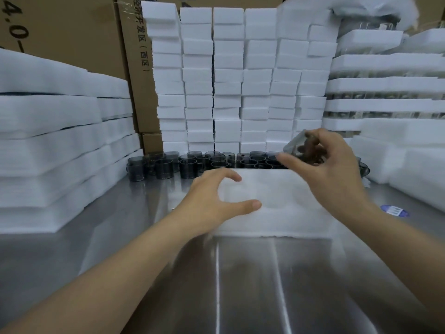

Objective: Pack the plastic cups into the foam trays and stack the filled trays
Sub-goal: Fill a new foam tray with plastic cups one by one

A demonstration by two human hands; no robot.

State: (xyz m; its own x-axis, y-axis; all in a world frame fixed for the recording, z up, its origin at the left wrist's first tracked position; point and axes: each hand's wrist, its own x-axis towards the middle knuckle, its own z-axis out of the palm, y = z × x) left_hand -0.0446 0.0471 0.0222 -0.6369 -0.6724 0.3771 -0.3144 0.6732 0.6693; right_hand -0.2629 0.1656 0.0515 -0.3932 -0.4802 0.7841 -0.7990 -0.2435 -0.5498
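Steel table (pixel 265 285), cup (pixel 295 143) in right hand (pixel 334 167), above tray (pixel 284 220)

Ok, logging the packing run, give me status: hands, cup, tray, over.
Left hand open over foam tray. Right hand holds one cup, tilted, above tray's far edge. Loose cups wait behind tray; nothing blocking.

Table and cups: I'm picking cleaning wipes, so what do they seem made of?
Table: apparently brushed stainless steel, grey with streaky reflections. Cups: likely smoky translucent plastic, glossy; neighbours show through their walls.
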